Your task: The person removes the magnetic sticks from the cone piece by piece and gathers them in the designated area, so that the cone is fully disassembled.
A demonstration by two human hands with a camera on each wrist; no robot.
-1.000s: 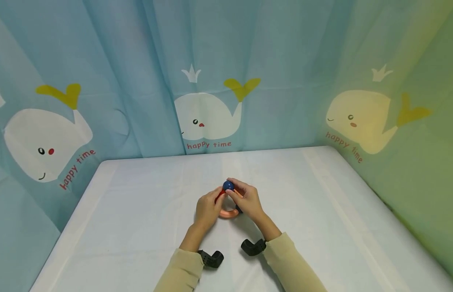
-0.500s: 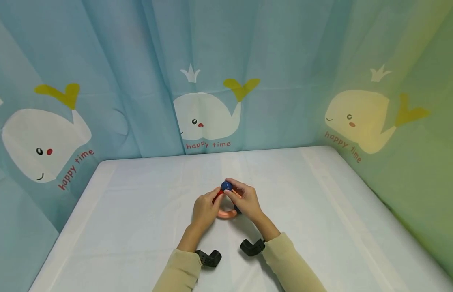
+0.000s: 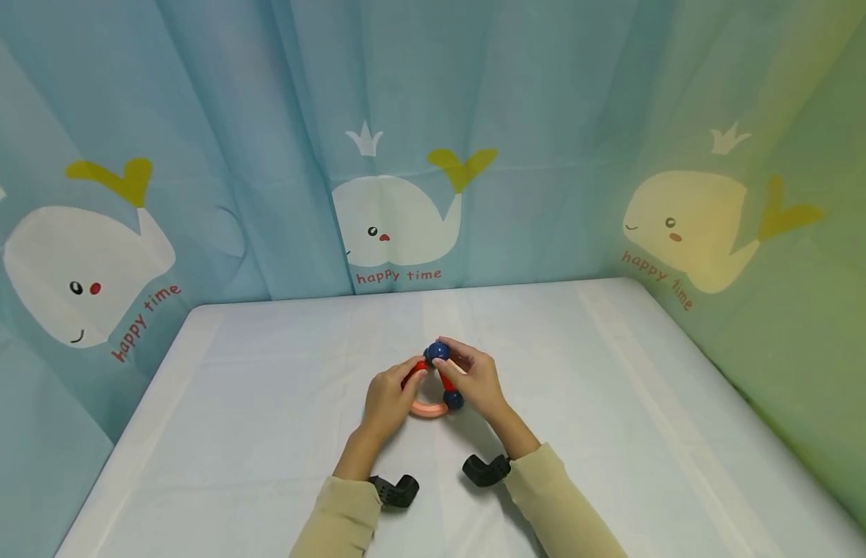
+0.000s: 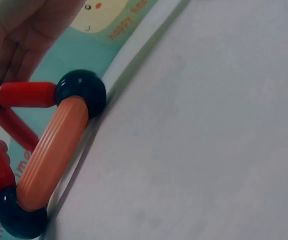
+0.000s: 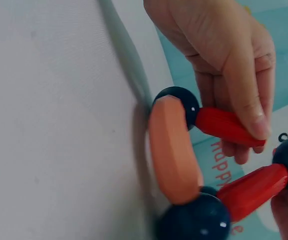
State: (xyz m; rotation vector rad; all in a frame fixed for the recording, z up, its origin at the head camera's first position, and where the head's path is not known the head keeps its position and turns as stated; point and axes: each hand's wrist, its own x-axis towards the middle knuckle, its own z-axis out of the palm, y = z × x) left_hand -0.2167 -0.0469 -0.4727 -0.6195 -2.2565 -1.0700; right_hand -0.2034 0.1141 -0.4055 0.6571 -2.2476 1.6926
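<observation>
My left hand (image 3: 391, 400) pinches a red rod (image 5: 223, 125) of a magnetic ball-and-rod toy. My right hand (image 3: 477, 382) holds a dark blue ball (image 3: 438, 352) at the top of the build between thumb and fingers. From that ball another red rod (image 4: 26, 94) runs to a second blue ball (image 3: 453, 399) at the lower right. A curved orange rod (image 4: 53, 154) joins this ball to a further blue ball (image 4: 21, 212) near my left hand. Part of a third red rod (image 4: 16, 129) shows behind. My fingers cover some joints.
A white-covered table (image 3: 279, 434) lies under both hands. A blue curtain (image 3: 544, 155) printed with whales hangs at the back and sides. Black wrist devices (image 3: 398, 491) sit on both wrists.
The right side of the build has turned: a red rod and the lower-right blue ball now show plainly there, and another blue ball peeks out behind the top one. Both hands keep their hold.
</observation>
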